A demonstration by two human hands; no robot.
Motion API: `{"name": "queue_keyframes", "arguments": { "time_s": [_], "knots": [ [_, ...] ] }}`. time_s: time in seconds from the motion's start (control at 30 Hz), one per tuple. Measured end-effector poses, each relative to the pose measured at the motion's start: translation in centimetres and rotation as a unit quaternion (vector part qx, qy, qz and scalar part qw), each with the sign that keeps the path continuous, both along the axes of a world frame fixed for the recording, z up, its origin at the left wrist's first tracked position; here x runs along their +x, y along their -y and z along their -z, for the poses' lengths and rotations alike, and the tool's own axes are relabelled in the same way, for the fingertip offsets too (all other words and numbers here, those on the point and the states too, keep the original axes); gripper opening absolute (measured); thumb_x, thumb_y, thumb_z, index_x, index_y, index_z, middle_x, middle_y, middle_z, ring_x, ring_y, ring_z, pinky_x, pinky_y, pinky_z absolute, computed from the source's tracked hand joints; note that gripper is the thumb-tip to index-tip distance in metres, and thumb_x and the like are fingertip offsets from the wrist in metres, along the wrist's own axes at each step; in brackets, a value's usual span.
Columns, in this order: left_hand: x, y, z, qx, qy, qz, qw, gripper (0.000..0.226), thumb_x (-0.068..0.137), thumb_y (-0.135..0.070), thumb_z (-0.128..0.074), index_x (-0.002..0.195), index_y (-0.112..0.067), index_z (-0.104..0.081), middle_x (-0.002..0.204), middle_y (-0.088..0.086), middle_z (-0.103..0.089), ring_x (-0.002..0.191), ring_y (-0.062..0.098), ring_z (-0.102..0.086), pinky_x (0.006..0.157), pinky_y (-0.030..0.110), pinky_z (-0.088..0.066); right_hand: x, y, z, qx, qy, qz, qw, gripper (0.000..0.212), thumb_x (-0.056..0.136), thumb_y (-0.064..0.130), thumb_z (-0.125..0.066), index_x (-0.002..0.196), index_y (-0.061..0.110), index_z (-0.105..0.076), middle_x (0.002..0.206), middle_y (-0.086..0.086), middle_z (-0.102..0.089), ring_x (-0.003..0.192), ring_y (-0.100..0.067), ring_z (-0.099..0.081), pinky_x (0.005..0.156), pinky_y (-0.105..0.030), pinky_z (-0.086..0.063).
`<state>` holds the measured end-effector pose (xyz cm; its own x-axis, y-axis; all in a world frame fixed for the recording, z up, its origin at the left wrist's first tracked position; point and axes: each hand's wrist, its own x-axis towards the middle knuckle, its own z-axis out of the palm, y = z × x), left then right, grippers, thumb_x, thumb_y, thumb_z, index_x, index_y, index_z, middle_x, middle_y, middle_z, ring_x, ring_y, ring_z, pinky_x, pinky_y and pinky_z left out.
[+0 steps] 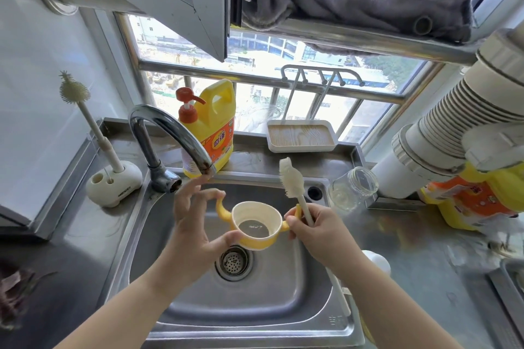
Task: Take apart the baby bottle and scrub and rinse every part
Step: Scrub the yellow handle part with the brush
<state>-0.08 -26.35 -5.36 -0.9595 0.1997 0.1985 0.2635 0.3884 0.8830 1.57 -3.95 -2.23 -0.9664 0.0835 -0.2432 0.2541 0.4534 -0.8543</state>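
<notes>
Two hands work over one steel sink [297,295]: the left hand [192,228] pinches the near rim of a yellow collar [256,225] with two side handles, its upper fingers spread loose beside one handle, while the right hand [313,228] grips one white brush [292,184] by its stem, bristles up, and touches the other handle. The collar hangs above the single drain [234,262], just below the tap [170,139]. One clear bottle [353,188] lies on its side on the counter right of the sink, and a white cap [378,262] shows behind the right forearm. A second brush [85,113] stands in a white holder [114,183] at left. Two yellow soap jugs are in view: a pump jug [209,127] behind the tap, and another jug [476,198] at right. One tray [302,136] sits on the sill.
</notes>
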Motion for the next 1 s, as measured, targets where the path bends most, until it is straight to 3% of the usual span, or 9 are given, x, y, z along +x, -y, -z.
{"name": "queue_keyframes", "arguments": {
  "time_s": [0.07, 0.13, 0.2, 0.23, 0.4, 0.5, 0.63, 0.87, 1.0],
  "knots": [
    [0.5, -0.3, -0.2, 0.069, 0.139, -0.027, 0.987, 0.075, 0.042, -0.067, -0.076, 0.105, -0.055, -0.039, 0.131, -0.016, -0.029, 0.120, 0.002, -0.047, 0.096, 0.029, -0.045, 0.4, -0.3, 0.0, -0.005, -0.001, 0.000, 1.000, 0.011, 0.087, 0.013, -0.060, 0.079, 0.015, -0.065, 0.059, 0.005, -0.065, 0.058, -0.003, -0.057, 0.066, -0.017, -0.046],
    [0.7, -0.8, -0.5, 0.190, 0.326, -0.036, 0.925, 0.098, 0.035, -0.065, -0.084, 0.116, -0.042, -0.035, 0.130, -0.003, -0.042, 0.097, 0.011, -0.067, 0.079, 0.035, -0.055, 1.0, -0.5, 0.2, -0.016, 0.003, 0.001, 1.000, 0.009, 0.087, 0.011, -0.061, 0.082, 0.014, -0.066, 0.060, 0.004, -0.066, 0.060, -0.005, -0.058, 0.067, -0.018, -0.046],
    [0.6, -1.0, -0.6, 0.275, 0.451, -0.024, 0.849, 0.092, 0.053, -0.051, -0.083, 0.128, -0.021, -0.039, 0.119, 0.011, -0.061, 0.088, 0.023, -0.070, 0.073, 0.041, -0.058, 1.6, -0.6, 0.6, -0.022, 0.011, 0.001, 1.000, 0.008, 0.088, 0.013, -0.061, 0.084, 0.015, -0.067, 0.063, 0.002, -0.068, 0.066, -0.016, -0.061, 0.074, -0.028, -0.050],
    [0.6, -1.1, -0.9, 0.279, 0.475, -0.008, 0.834, 0.080, 0.063, -0.045, -0.080, 0.127, -0.013, -0.044, 0.112, 0.015, -0.067, 0.087, 0.026, -0.069, 0.074, 0.041, -0.058, 1.8, -0.6, 0.8, -0.021, 0.016, 0.000, 1.000, 0.007, 0.088, 0.014, -0.061, 0.085, 0.017, -0.067, 0.066, 0.001, -0.069, 0.070, -0.022, -0.063, 0.078, -0.033, -0.051],
    [0.4, -1.6, -2.0, 0.268, 0.479, -0.007, 0.836, 0.032, 0.078, -0.012, -0.069, 0.106, -0.003, -0.059, 0.091, 0.022, -0.070, 0.082, 0.032, -0.070, 0.070, 0.035, -0.060, 2.5, -0.4, 1.3, -0.035, 0.044, -0.003, 0.998, 0.007, 0.090, 0.017, -0.060, 0.089, 0.018, -0.067, 0.072, 0.000, -0.071, 0.080, -0.022, -0.066, 0.087, -0.037, -0.052],
    [0.4, -1.8, -2.3, 0.237, 0.470, -0.017, 0.850, 0.019, 0.081, 0.001, -0.065, 0.100, -0.001, -0.062, 0.083, 0.021, -0.069, 0.075, 0.029, -0.070, 0.067, 0.035, -0.060, 2.5, -0.7, 1.3, -0.019, 0.057, -0.023, 0.998, 0.004, 0.089, 0.020, -0.062, 0.090, 0.021, -0.066, 0.074, 0.003, -0.072, 0.082, -0.018, -0.067, 0.089, -0.036, -0.051],
    [0.2, -1.6, -2.1, 0.209, 0.422, -0.042, 0.881, 0.032, 0.077, 0.003, -0.069, 0.106, -0.009, -0.065, 0.086, 0.014, -0.072, 0.074, 0.025, -0.071, 0.068, 0.034, -0.059, 2.4, -1.7, 0.4, 0.070, 0.028, -0.025, 0.997, 0.011, 0.092, 0.034, -0.055, 0.099, 0.028, -0.060, 0.074, 0.004, -0.066, 0.064, -0.001, -0.058, 0.063, -0.013, -0.044],
    [0.0, -1.5, -1.8, 0.197, 0.378, -0.027, 0.904, 0.043, 0.072, 0.002, -0.074, 0.108, -0.017, -0.061, 0.083, 0.009, -0.072, 0.074, 0.019, -0.070, 0.071, 0.036, -0.059, 2.8, -1.2, -1.6, 0.245, -0.014, -0.204, 0.948, 0.023, 0.093, 0.036, -0.052, 0.099, 0.022, -0.070, 0.078, 0.006, -0.064, 0.069, -0.006, -0.054, 0.066, -0.019, -0.042],
    [0.0, -1.6, -2.1, 0.168, 0.368, -0.009, 0.915, 0.047, 0.070, 0.000, -0.076, 0.112, -0.018, -0.062, 0.096, 0.019, -0.070, 0.081, 0.025, -0.070, 0.075, 0.041, -0.058, 1.0, 0.0, -1.4, 0.406, -0.008, -0.250, 0.879, 0.029, 0.098, 0.037, -0.039, 0.101, 0.021, -0.063, 0.091, -0.002, -0.059, 0.082, -0.024, -0.053, 0.065, -0.028, -0.036]
  ]
}}
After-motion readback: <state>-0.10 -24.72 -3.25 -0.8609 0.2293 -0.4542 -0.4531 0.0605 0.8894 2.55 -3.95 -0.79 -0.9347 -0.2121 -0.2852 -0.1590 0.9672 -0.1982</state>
